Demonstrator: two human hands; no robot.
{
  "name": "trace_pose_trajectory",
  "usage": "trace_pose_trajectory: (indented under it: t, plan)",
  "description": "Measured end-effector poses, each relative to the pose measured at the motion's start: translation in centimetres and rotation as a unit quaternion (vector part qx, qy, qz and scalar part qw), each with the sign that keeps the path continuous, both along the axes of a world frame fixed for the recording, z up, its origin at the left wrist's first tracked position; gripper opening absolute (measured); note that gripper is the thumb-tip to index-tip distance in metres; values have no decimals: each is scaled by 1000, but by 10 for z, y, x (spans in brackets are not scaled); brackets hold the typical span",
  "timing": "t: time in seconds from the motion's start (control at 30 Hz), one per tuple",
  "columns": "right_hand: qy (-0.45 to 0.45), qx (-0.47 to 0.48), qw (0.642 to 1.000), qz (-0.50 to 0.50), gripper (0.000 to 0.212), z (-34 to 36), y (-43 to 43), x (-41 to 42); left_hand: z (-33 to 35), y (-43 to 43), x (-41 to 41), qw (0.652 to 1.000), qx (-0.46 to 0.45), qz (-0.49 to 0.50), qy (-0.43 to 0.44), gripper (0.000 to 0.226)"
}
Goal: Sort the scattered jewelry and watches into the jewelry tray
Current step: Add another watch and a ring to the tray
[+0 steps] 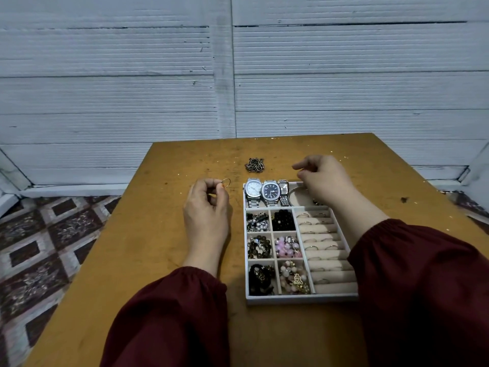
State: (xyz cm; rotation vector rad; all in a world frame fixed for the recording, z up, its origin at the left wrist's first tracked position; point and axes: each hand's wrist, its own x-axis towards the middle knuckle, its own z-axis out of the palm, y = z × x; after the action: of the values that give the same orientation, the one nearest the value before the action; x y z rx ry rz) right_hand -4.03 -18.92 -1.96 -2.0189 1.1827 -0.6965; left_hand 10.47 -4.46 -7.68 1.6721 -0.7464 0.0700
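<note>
While left hand (206, 207) pinches ring (226, 182) above table (172, 247), just left of tray (301, 299), right hand (322, 178) hangs curled over tray's far compartment; holding anything, cannot tell. Advice: carry ring to free slot in rolls (325, 254), seat upright, release only once wedged.

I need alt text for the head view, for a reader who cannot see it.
A left hand pinches a thin ring beside a jewelry tray on a brown table. The right hand, fingers curled, is over the tray's far compartment, next to three watches. A small pile of metal pieces lies on the table beyond the tray.
</note>
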Motion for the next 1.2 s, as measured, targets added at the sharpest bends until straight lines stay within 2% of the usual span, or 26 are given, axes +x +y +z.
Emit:
trace_pose_trajectory:
  t: [0.23, 0.4, 0.6, 0.8, 1.0, 1.2]
  plan:
    - [-14, -13, 1000, -18, 25, -8, 6, -20, 2, 2, -6, 999, 10, -36, -38, 6]
    - [-40, 1, 998, -39, 25, -12, 12, -45, 8, 5, -13, 998, 19, -46, -29, 8]
    - [39, -54, 996, -53, 24, -17, 29, -84, 14, 11, -32, 995, 42, -92, -10, 7]
    - [194, -132, 971, -52, 43, -24, 60, -120, 20, 22, -65, 990, 42, -136, -12, 9]
    - [288, -118, 950, 18, 56, -35, 82, -147, 30, 39, -100, 985, 51, -142, -79, 13]
    - [326, -98, 939, 52, 61, -45, 91, -159, 34, 48, -131, 969, 89, -218, -73, 9]
